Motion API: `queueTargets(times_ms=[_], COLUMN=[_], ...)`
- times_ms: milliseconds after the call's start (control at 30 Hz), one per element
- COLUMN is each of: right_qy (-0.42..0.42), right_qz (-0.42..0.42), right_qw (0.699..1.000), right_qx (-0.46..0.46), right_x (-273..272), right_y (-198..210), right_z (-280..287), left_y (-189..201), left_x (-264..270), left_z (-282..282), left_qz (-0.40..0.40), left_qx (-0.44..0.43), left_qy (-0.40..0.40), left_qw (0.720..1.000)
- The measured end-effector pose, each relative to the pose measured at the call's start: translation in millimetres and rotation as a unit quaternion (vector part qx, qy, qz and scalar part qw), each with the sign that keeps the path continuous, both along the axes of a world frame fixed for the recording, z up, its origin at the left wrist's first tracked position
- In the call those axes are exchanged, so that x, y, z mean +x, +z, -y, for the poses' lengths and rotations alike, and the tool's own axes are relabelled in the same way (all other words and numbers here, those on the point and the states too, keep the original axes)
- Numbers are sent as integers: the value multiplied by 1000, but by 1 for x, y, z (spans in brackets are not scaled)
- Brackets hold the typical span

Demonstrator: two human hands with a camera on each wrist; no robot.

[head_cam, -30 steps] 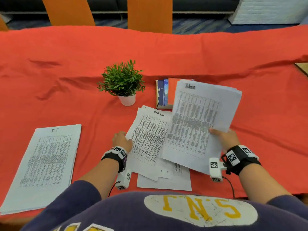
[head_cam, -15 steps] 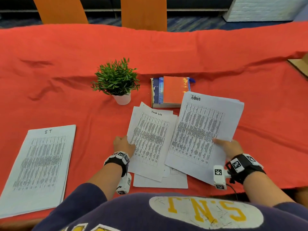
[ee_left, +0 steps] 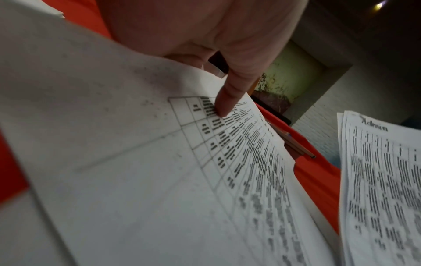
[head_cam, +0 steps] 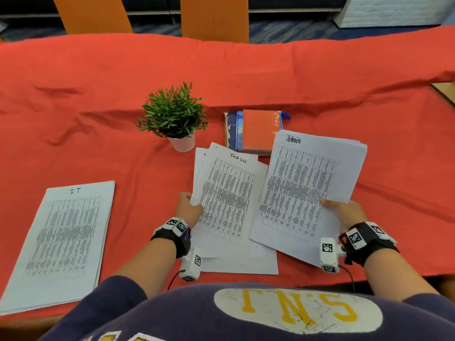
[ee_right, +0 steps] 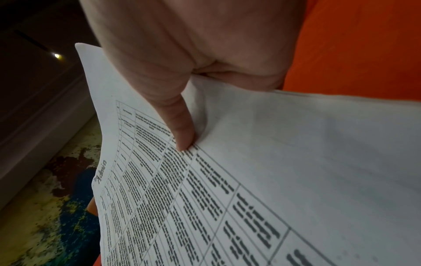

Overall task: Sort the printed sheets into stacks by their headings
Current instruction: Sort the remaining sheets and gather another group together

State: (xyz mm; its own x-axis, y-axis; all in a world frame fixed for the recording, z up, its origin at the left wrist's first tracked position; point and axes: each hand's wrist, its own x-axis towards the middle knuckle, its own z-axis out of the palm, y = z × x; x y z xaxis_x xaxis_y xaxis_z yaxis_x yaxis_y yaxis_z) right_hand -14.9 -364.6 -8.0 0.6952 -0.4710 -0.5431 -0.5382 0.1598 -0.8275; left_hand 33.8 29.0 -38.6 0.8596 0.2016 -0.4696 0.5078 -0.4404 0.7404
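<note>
Three groups of white printed sheets lie on or above the red cloth-covered table (head_cam: 246, 77), and all positions below are given relative to the small green potted plant in a white pot (head_cam: 175, 119). The right hand (head_cam: 343, 210) grips the bundle of white sheets headed "Admin" (head_cam: 305, 190), thumb (ee_right: 180, 126) pressed on the printed face and the fingers hidden beneath the paper; this bundle sits to the right of the plant and nearer the person, its top corner overlapping the stack of books with an orange cover (head_cam: 256, 129), which lies directly right of the plant. Whether the bundle touches the table cannot be told from these views. The left hand (head_cam: 188, 207) pinches the left edge of the loose pile of white sheets headed "Task list" (head_cam: 229, 198), thumb (ee_left: 230, 97) on top of the table print and fingers under the edge; this pile lies just in front of the plant, toward the person and slightly right, with several sheets fanned out of line and a lower sheet projecting at the near edge. The "Admin" bundle overlaps the right margin of that pile. The neat stack of white sheets headed "IT" (head_cam: 61, 239) lies flat well to the left of the plant and nearer the person, apart from both hands. Two orange chair backs (head_cam: 214, 18) stand beyond the plant, past the far table edge.
</note>
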Motion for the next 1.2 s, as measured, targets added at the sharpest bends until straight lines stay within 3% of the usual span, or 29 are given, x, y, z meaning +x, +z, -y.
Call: queueTargets(times_ms=[200, 367, 467, 633, 767, 967, 1200], right_qy=[-25, -38, -47, -50, -39, -8, -5], right_qz=[40, 61, 57, 44, 30, 2, 22], right_qw=[998, 996, 996, 997, 998, 999, 996], right_qx=[-34, -58, -59, -37, -30, -51, -83], right_x=[-2, -9, -14, -21, -22, -18, -8], right_y=[19, 40, 37, 28, 26, 18, 36], right_z=[34, 43, 43, 37, 30, 34, 32], left_y=[-18, -28, -27, -27, -24, 7, 92], left_x=[-16, -22, -22, -14, -12, -11, -12], left_z=[10, 26, 40, 51, 51, 27, -25], left_qz=[-68, -90, -81, -71, -82, 19, 160], left_qx=[-29, 110, 192, 79, 48, 99, 79], left_qy=[-24, -97, -91, -16, -39, -46, -28], left_qw=[997, 985, 974, 994, 995, 994, 984])
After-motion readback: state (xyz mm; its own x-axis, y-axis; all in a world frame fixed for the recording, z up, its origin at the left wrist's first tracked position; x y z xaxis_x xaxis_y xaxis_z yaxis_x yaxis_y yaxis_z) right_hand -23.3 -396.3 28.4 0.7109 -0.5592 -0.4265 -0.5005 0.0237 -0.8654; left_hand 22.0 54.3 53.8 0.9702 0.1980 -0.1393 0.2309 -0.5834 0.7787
